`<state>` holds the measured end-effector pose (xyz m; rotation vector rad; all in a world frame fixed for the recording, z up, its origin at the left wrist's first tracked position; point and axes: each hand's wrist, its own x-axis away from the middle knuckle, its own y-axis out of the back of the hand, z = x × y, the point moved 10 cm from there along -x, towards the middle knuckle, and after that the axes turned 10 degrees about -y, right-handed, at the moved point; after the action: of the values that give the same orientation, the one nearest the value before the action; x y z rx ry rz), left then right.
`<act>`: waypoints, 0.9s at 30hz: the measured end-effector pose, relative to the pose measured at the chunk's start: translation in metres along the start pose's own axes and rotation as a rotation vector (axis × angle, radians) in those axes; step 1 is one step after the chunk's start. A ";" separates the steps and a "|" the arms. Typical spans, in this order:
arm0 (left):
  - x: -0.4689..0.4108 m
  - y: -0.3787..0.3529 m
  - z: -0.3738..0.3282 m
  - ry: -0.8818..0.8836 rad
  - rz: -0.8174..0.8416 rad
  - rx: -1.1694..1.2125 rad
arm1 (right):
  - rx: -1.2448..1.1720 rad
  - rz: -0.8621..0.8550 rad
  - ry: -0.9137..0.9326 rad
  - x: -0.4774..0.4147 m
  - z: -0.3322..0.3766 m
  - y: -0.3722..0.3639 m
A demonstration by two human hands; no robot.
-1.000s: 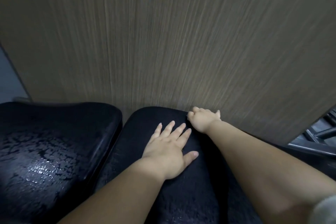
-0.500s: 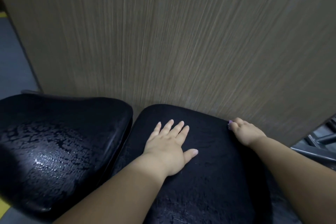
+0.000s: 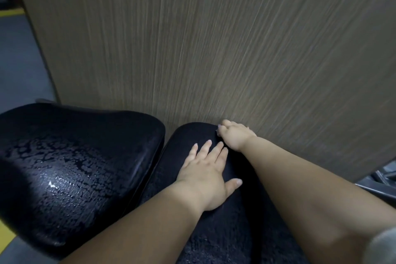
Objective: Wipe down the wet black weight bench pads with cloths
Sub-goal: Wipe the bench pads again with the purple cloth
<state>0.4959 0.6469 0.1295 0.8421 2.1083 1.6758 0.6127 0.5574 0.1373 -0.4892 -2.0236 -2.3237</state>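
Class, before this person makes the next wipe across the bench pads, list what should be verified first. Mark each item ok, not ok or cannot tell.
1. Left hand flat on the right pad: ok.
2. Right hand at that pad's far edge, beside the wood panel: ok.
3. Cloth under either hand: cannot tell; the surface there only looks dark and fuzzy.
4. Right hand's grip: fingers curled, on what cannot tell.
5. Left pad dry: not ok, droplets cover it.
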 end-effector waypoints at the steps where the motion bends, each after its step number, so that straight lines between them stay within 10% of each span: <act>1: -0.001 0.000 0.001 0.001 0.006 0.001 | -0.025 -0.004 0.008 -0.001 -0.001 0.000; 14: 0.017 -0.002 0.009 0.046 0.058 -0.022 | 0.025 -0.088 -0.206 0.021 -0.113 0.012; 27: 0.018 -0.003 0.012 0.018 0.046 -0.011 | -0.176 0.059 0.147 0.001 0.051 -0.003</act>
<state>0.4881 0.6668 0.1257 0.8822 2.1053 1.7224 0.6226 0.6073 0.1399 -0.3651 -1.7282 -2.4352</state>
